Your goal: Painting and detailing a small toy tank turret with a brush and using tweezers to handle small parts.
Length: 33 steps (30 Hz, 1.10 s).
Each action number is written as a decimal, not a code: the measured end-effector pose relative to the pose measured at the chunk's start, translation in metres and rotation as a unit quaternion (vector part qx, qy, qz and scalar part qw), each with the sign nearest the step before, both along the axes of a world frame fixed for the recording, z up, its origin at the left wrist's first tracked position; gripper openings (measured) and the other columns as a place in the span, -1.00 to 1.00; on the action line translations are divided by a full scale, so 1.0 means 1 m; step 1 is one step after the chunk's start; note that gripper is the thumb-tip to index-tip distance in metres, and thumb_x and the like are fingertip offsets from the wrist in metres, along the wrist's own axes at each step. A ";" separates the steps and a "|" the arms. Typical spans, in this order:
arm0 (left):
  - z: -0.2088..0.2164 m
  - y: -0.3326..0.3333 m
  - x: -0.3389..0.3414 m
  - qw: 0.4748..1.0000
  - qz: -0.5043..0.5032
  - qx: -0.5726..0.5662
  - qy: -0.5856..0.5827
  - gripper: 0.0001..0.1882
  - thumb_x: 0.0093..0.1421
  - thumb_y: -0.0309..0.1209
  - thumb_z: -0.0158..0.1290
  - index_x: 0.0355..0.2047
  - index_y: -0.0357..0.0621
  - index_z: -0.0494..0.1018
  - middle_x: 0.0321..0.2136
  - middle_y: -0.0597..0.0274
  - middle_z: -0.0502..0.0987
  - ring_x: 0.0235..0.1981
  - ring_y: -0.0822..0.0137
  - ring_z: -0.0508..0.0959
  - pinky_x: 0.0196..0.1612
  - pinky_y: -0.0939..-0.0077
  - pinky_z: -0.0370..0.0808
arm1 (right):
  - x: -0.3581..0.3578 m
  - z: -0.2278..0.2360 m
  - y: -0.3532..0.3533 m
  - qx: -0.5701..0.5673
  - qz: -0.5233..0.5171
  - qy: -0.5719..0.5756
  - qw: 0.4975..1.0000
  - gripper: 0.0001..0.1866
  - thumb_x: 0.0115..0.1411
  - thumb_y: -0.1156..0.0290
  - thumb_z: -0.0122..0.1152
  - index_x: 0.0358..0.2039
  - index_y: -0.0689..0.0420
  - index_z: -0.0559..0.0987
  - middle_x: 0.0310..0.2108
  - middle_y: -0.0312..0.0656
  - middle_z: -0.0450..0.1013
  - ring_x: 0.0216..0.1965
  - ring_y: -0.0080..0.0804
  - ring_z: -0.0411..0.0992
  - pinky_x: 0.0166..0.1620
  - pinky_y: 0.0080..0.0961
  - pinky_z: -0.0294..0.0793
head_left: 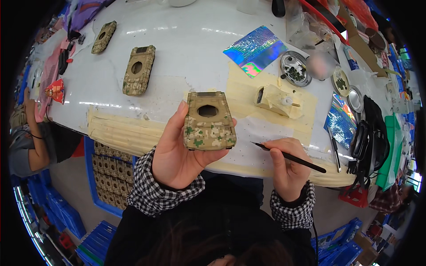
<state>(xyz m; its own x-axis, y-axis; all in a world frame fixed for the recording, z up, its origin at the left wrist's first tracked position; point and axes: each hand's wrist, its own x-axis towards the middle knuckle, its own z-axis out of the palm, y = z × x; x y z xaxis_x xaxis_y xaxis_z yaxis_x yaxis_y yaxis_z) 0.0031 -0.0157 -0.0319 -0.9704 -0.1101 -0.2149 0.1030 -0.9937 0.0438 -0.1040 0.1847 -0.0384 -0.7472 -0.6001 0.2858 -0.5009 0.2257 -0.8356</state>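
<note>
My left hand [179, 153] holds up a camouflage toy tank hull [208, 133], its round turret hole [207, 111] facing me. The thumb and fingers grip its sides and underside. To the right, above the white table's near edge, my right hand [288, 166] pinches a slim black pointed tool [301, 163]. Its fine tip points left toward the hull, apart from it; whether it is tweezers or a knife I cannot tell. Two more tank hulls, a nearer one [139, 71] and a farther one [104, 37], lie at the left of the table.
Right of centre sit a tape-covered block [273, 99], a shiny holographic sheet [255, 49] and a metal dish [305, 80] of small dark green parts. A black pen [333, 146] lies near a black bag [375, 133]. A blue crate [91, 170] of hulls stands lower left; another person's arm [37, 137] shows beyond.
</note>
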 end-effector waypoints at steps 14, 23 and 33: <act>-0.002 0.000 0.000 1.000 0.003 -0.002 0.000 -0.35 0.40 -0.01 -0.43 0.24 -0.36 0.02 0.03 -0.38 0.29 -0.08 -0.12 0.52 -0.13 0.21 0.68 | 0.000 -0.001 -0.002 0.010 -0.001 0.024 1.000 -0.92 0.08 0.52 0.29 -0.38 0.20 0.61 -0.44 -0.17 0.54 -0.37 -0.28 0.45 -0.27 -0.48 0.40; -0.001 0.000 0.000 1.000 0.002 -0.005 -0.005 -0.34 0.40 -0.01 -0.43 0.23 -0.37 0.03 0.03 -0.37 0.29 -0.08 -0.11 0.53 -0.14 0.22 0.68 | -0.001 -0.001 -0.001 0.008 0.005 0.021 1.000 -0.92 0.08 0.52 0.29 -0.37 0.21 0.61 -0.44 -0.17 0.54 -0.37 -0.28 0.46 -0.27 -0.48 0.40; -0.003 -0.001 0.001 1.000 -0.001 0.002 0.002 -0.34 0.40 -0.01 -0.44 0.24 -0.37 0.02 0.04 -0.38 0.28 -0.07 -0.11 0.52 -0.12 0.21 0.67 | -0.002 -0.002 -0.002 0.003 0.005 0.028 1.000 -0.92 0.08 0.52 0.29 -0.38 0.21 0.60 -0.44 -0.17 0.54 -0.38 -0.29 0.46 -0.27 -0.48 0.40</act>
<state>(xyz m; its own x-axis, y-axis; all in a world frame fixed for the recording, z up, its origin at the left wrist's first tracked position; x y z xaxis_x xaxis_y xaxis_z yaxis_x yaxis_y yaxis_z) 0.0041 -0.0171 -0.0353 -0.9716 -0.1069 -0.2110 0.1006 -0.9941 0.0403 -0.1057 0.1829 -0.0404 -0.7241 -0.6091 0.3236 -0.5493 0.2255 -0.8047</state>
